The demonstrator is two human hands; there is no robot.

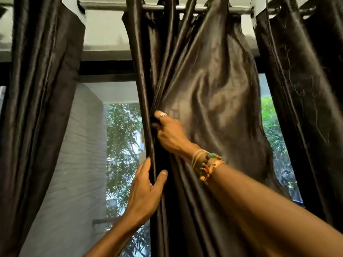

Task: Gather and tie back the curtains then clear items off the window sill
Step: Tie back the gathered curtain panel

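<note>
The right hand (170, 134), bracelets (206, 164) at its wrist, curls round folds of the middle curtain (213, 101) hanging below the rod (104, 5). Lower under the rod, the left hand (146, 191) pinches its edge between thumb and fingers.

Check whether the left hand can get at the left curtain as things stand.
Probably yes. The left hand grips the middle curtain at its edge, and only bare window separates it from the left curtain, which hangs unobstructed. It would have to let go first.
</note>
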